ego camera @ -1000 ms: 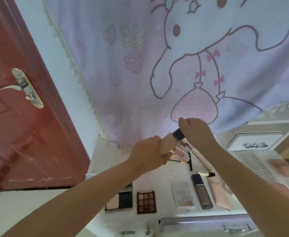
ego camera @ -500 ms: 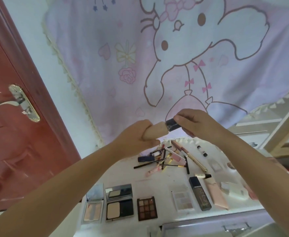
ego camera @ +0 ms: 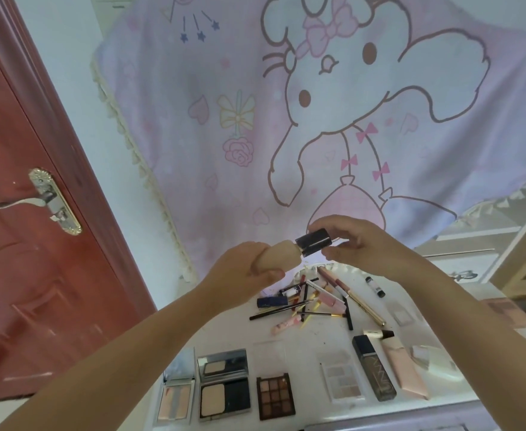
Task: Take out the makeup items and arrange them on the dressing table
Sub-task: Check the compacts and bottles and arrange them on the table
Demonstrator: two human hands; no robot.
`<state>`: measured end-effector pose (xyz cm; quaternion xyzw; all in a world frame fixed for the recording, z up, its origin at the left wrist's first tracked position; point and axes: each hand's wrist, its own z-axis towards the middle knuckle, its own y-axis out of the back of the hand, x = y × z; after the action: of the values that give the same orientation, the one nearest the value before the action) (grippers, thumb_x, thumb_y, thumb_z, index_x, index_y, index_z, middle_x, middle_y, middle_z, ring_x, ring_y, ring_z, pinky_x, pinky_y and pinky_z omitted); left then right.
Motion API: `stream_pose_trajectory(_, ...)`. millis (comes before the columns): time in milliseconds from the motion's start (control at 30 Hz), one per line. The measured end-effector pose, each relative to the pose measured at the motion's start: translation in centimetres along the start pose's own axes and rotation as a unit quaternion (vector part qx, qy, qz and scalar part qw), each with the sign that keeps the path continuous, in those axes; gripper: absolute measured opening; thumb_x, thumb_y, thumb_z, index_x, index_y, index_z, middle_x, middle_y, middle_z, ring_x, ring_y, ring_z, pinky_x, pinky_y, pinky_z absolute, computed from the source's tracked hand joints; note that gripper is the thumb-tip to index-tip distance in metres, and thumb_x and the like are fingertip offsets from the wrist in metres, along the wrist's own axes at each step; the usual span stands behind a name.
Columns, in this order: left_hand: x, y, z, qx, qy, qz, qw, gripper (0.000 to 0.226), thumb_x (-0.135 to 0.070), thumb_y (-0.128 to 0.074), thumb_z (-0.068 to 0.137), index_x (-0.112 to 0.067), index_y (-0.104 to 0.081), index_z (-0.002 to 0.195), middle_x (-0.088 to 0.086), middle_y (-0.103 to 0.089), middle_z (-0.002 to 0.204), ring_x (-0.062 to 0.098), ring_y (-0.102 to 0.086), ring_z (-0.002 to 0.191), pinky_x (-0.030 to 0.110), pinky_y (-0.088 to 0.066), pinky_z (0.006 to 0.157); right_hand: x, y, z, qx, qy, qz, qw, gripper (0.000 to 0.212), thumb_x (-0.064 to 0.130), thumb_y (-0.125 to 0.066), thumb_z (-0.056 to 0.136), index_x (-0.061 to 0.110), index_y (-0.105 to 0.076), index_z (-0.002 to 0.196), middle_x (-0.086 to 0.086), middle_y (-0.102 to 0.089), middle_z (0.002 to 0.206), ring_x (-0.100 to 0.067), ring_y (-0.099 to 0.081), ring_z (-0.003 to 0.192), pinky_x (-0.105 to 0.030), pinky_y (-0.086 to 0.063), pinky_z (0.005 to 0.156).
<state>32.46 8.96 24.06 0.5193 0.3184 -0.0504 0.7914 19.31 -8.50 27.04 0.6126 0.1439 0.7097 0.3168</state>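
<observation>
Fingers (ego camera: pixel 264 269) of the left hand (ego camera: pixel 243 272) curl round the beige body of a foundation bottle (ego camera: pixel 281 255), held up in the air above the far part of the white worktop (ego camera: pixel 239 334). Fingers (ego camera: pixel 323 225) of the right hand (ego camera: pixel 364 247) pinch the bottle's glossy black cap (ego camera: pixel 314 242) from above and below, thumb under, the cap sitting at the bottle's right end. The bottle lies nearly level, tilted slightly up toward the right, bridging the two hands.

Below them, on the worktop, a loose heap of pencils, brushes and lip tubes (ego camera: pixel 314 300) lies at the far side. Along the near edge a row is laid out, left to right: an open blush compact (ego camera: pixel 176 396), an open powder compact (ego camera: pixel 224 390) with its mirror raised, a brown eyeshadow palette (ego camera: pixel 275 396), a pale clear-cased palette (ego camera: pixel 342 381), a dark square bottle (ego camera: pixel 373 368) and a pink tube (ego camera: pixel 404 371) just beside it.

A pink cartoon-rabbit cloth (ego camera: pixel 317 119) hangs behind the worktop; a red door (ego camera: pixel 22 244) with a metal handle (ego camera: pixel 37 200) stands at left.
</observation>
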Motion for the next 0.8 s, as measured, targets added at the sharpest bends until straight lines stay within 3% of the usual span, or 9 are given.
stream_pose_trajectory(67,0.2,0.1,-0.1,-0.001,0.012,-0.011,1.000,0.036,-0.030,-0.057,0.086,-0.010,-0.052,0.115,-0.001,-0.052,0.097,0.010,-0.047,0.085,0.015,-0.037,0.068,0.3,-0.2,0.1,0.016,-0.025,0.021,0.999,0.036,0.018,-0.056,0.087,0.046,-0.043,0.105,0.022,-0.055,0.099,0.001,-0.061,0.085,-0.010,-0.051,0.067)
stream_pose_trajectory(200,0.4,0.4,-0.2,0.010,0.006,-0.005,1.000,0.034,-0.028,-0.058,0.086,-0.008,-0.054,0.113,-0.002,-0.050,0.092,0.012,-0.048,0.083,0.015,-0.037,0.069,0.6,-1.1,0.8,0.002,-0.049,-0.059,0.997,0.010,0.028,-0.040,0.094,0.033,-0.048,0.089,0.010,-0.058,0.064,0.001,-0.050,0.043,-0.015,-0.040,0.049)
stream_pose_trajectory(267,0.7,0.4,-0.4,0.015,0.007,-0.008,1.000,0.033,-0.028,-0.058,0.086,-0.007,-0.055,0.111,-0.001,-0.052,0.089,0.012,-0.049,0.080,0.013,-0.037,0.068,0.6,-1.4,0.5,0.011,-0.028,-0.049,0.998,0.022,0.014,-0.046,0.092,0.036,-0.047,0.090,0.010,-0.059,0.075,0.005,-0.056,0.058,-0.012,-0.045,0.057)
stream_pose_trajectory(333,1.2,0.4,-0.7,0.017,0.015,-0.020,1.000,0.031,-0.029,-0.059,0.085,-0.009,-0.056,0.109,-0.005,-0.052,0.083,0.006,-0.048,0.073,0.013,-0.036,0.064,0.4,-1.3,0.0,0.038,-0.015,-0.009,0.999,0.041,0.002,-0.050,0.088,0.041,-0.045,0.100,0.014,-0.056,0.100,0.001,-0.058,0.090,-0.016,-0.050,0.075)
stream_pose_trajectory(400,1.6,0.2,-1.1,0.023,0.018,-0.026,0.999,0.030,-0.030,-0.059,0.085,-0.010,-0.057,0.108,-0.010,-0.049,0.078,0.001,-0.046,0.069,0.012,-0.034,0.061,-0.2,-1.6,-0.1,0.056,-0.039,0.025,0.997,0.043,0.008,-0.055,0.087,0.044,-0.042,0.106,0.016,-0.052,0.108,-0.002,-0.055,0.099,-0.021,-0.049,0.082)
stream_pose_trajectory(500,2.4,-0.8,-1.8,0.034,0.021,-0.034,0.999,0.032,-0.029,-0.061,0.084,-0.011,-0.056,0.110,-0.016,-0.046,0.077,-0.001,-0.045,0.069,0.010,-0.032,0.060,-0.6,-3.3,0.1,0.026,-0.090,0.020,0.995,0.010,0.022,-0.047,0.091,0.029,-0.049,0.097,0.011,-0.061,0.083,-0.012,-0.059,0.066,-0.016,-0.049,0.063)
stream_pose_trajectory(600,3.3,-1.9,-2.4,0.052,0.033,-0.043,0.997,0.033,-0.030,-0.061,0.083,-0.012,-0.056,0.111,-0.010,-0.050,0.084,-0.003,-0.044,0.069,0.008,-0.033,0.061,-0.9,-4.4,0.1,0.003,-0.097,-0.055,0.994,0.012,0.021,-0.048,0.092,0.024,-0.052,0.081,0.008,-0.060,0.060,-0.019,-0.052,0.051,-0.015,-0.043,0.047)
stream_pose_trajectory(700,4.5,-2.9,-2.9,0.080,0.050,-0.061,0.994,0.034,-0.031,-0.062,0.082,-0.013,-0.057,0.111,-0.010,-0.052,0.083,-0.001,-0.045,0.070,0.009,-0.034,0.062,-1.3,-4.8,-0.6,0.057,-0.084,-0.041,0.994,0.030,0.005,-0.055,0.086,0.034,-0.050,0.093,0.012,-0.061,0.083,-0.005,-0.060,0.071,-0.012,-0.049,0.067)
stream_pose_trajectory(800,5.4,-4.4,-3.8,0.136,0.071,-0.085,0.985,0.036,-0.028,-0.064,0.081,-0.016,-0.055,0.113,-0.010,-0.051,0.088,0.001,-0.046,0.073,0.009,-0.033,0.061,-2.6,-5.9,-1.2,0.099,-0.110,-0.046,0.988,0.040,-0.002,-0.056,0.082,0.035,-0.052,0.097,0.019,-0.060,0.088,-0.007,-0.062,0.086,-0.016,-0.047,0.090)
